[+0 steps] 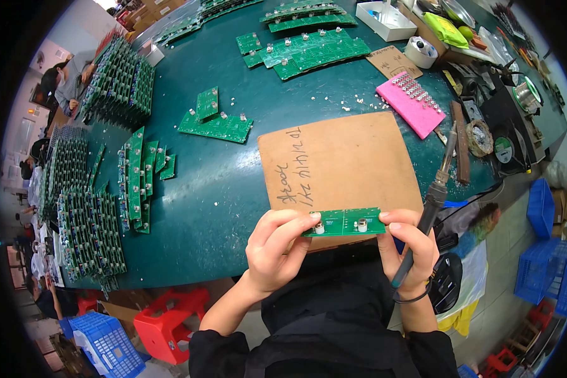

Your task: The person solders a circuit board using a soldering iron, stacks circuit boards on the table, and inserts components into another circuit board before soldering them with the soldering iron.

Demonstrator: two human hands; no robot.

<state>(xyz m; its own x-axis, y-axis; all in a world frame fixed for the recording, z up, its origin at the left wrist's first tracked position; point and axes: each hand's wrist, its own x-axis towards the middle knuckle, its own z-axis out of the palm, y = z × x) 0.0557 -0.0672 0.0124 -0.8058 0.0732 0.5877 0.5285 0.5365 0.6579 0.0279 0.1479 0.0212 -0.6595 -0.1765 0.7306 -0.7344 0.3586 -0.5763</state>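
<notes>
Between my two hands I hold a small green circuit board (341, 223) with two round metal parts on it. My left hand (277, 249) pinches its left end, my right hand (411, 247) its right end. A soldering iron (426, 217) also rests in my right hand, its tip pointing up and away from me. Beneath the board lies a brown cardboard sheet (346, 167) with handwriting on it. To the right of the sheet is a pink foam block (409, 113) with rows of small metal parts standing in it.
Loose circuit boards (215, 126) lie on the green table (195, 189). Tall stacks of boards (121, 82) stand along its left side. A solder spool (526, 96), a tape roll (421, 51) and a white box (386, 21) are at the right. A red stool (167, 321) stands below the table edge.
</notes>
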